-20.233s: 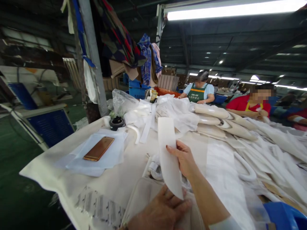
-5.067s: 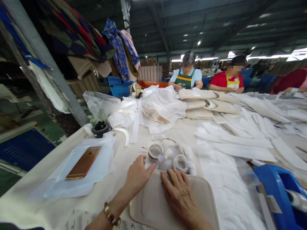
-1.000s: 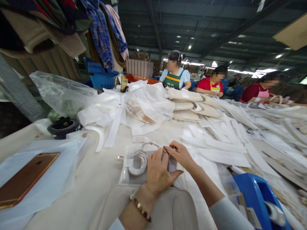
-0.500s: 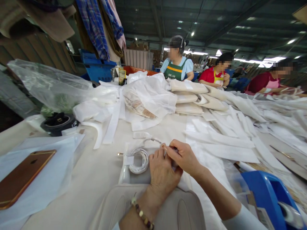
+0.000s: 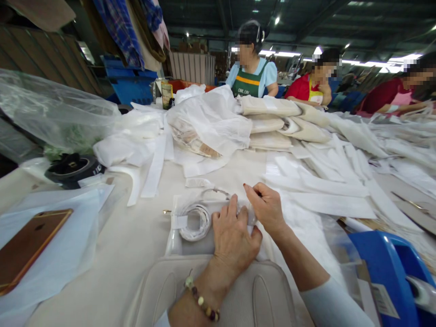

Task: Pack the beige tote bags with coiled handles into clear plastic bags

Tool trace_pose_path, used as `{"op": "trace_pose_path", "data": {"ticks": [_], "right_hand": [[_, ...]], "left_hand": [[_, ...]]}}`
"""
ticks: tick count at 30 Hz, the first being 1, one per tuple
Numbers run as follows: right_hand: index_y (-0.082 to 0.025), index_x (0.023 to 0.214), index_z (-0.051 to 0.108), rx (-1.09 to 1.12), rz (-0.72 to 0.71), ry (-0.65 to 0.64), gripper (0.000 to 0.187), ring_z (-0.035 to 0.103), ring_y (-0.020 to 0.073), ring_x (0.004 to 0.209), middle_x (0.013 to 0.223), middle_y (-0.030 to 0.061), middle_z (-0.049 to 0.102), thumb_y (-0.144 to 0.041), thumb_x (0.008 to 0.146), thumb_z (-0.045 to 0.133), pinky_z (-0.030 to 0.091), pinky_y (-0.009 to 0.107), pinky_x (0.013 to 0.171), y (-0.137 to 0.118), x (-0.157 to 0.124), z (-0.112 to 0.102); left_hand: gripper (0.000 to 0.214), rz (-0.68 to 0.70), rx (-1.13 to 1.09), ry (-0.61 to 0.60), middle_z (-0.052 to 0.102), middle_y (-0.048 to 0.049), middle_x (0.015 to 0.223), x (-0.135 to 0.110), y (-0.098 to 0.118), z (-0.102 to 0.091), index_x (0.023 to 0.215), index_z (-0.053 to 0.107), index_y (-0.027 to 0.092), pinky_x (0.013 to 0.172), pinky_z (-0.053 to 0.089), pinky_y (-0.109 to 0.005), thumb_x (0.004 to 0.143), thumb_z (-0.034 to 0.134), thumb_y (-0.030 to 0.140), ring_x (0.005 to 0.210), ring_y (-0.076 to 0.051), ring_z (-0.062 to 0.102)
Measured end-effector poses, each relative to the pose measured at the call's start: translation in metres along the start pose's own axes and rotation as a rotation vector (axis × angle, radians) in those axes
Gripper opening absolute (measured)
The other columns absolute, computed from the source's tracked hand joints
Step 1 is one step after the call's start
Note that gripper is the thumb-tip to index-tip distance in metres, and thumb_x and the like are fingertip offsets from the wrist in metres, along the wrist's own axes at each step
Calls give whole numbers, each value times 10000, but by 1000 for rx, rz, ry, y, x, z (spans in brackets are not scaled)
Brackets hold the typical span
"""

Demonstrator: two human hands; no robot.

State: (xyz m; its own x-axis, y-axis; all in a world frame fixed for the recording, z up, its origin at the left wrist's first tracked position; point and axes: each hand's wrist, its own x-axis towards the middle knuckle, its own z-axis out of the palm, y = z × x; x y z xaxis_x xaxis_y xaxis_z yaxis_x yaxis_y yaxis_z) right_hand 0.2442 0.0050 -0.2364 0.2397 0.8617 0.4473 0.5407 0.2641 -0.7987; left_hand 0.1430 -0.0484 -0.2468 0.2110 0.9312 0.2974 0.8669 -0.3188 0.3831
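A beige bag lies on the table in front of me. At its far end sits a coiled strap in a white wrapping, with a small metal clasp sticking out to the left. My left hand rests palm down just right of the coil, its fingers spread over the bag's upper part. My right hand is raised beside it, fingers curled in and the index finger bent forward. Whatever its fingertips hold, if anything, is hidden. A small white tag on a thin cord lies beyond the left fingers.
On the left a phone lies on pale sheets, near a black tape roll. A blue tape dispenser stands at the right. White strips and wrapped beige pieces cover the far side. Several co-workers sit beyond.
My right hand has drawn away from the left fingertips, up and to the right. My left fingers have spread wider. The view has shifted slightly.
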Motion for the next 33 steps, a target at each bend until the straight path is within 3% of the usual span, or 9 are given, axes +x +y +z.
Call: {"op": "trace_pose_path", "data": {"ticks": [8, 13, 15, 18, 22, 26, 28, 31, 33], "right_hand": [[-212, 476, 323, -39, 69, 47, 398, 267, 80, 486, 473, -80, 264, -425, 759, 503, 263, 235, 483, 9, 5, 0], [-218, 469, 321, -106, 50, -97, 413, 293, 92, 473, 453, -74, 281, -446, 775, 480, 280, 247, 499, 11, 16, 6], [-218, 505, 397, -148, 33, -150, 378, 367, 115, 498, 476, -54, 378, -454, 787, 483, 313, 261, 528, 2, 14, -1], [-204, 750, 547, -205, -9, -70, 277, 513, 190, 726, 750, 37, 571, -445, 837, 441, 393, 315, 669, -22, -11, -19], [-200, 968, 546, -153, -105, 159, 208, 530, 194, 859, 954, 74, 573, -350, 895, 422, 427, 334, 771, -45, -75, -24], [-199, 964, 542, -144, -68, 52, 183, 546, 203, 851, 917, 72, 600, -246, 888, 382, 446, 353, 776, -30, -110, 3], [-191, 960, 544, -199, -60, 10, 192, 545, 223, 851, 899, 82, 611, -229, 869, 379, 442, 385, 788, -18, -111, 14], [-193, 975, 542, -270, -98, -9, 206, 539, 235, 868, 905, 88, 609, -224, 879, 362, 433, 406, 806, -12, -106, 18], [-203, 975, 537, -292, -121, -8, 211, 540, 235, 893, 918, 86, 605, -209, 891, 344, 428, 412, 827, -15, -105, 17]], "left_hand": [[287, 43, 35, -34, 413, -120, 1419, -4, 2, 0, 1008, 618, 181, 820, 406, -464, 767, 515, 298, 1066, -282, 514], [270, 5, 26, 42, 414, -157, 1406, -3, 1, 4, 958, 627, 161, 816, 412, -480, 753, 553, 321, 1037, -307, 523], [355, -3, -4, 79, 412, -183, 1397, -5, 0, 4, 1047, 612, 156, 830, 412, -495, 746, 580, 342, 1036, -321, 523], [517, 10, -90, 141, 401, -188, 1398, -6, -4, 4, 1256, 505, 173, 868, 414, -507, 769, 571, 333, 1075, -327, 513], [435, -1, -279, 248, 504, -180, 1306, -4, -13, 13, 1276, 466, 98, 965, 403, -471, 866, 386, 218, 1147, -281, 492], [349, -104, -581, 395, 636, -150, 1077, -1, -16, 17, 1098, 550, 75, 940, 464, -370, 893, 277, 151, 1035, -198, 576], [318, -61, -644, 427, 646, -129, 1057, -3, -17, 8, 1064, 564, 99, 923, 478, -335, 893, 301, 156, 1010, -174, 590], [266, 72, -534, 533, 622, -112, 1123, -7, -29, -22, 1076, 571, 146, 1000, 412, -371, 874, 405, 194, 1101, -189, 542], [279, -114, -391, 586, 575, -135, 1183, -9, -46, -42, 1112, 541, 144, 1023, 371, -420, 849, 477, 212, 1161, -225, 493]]}}
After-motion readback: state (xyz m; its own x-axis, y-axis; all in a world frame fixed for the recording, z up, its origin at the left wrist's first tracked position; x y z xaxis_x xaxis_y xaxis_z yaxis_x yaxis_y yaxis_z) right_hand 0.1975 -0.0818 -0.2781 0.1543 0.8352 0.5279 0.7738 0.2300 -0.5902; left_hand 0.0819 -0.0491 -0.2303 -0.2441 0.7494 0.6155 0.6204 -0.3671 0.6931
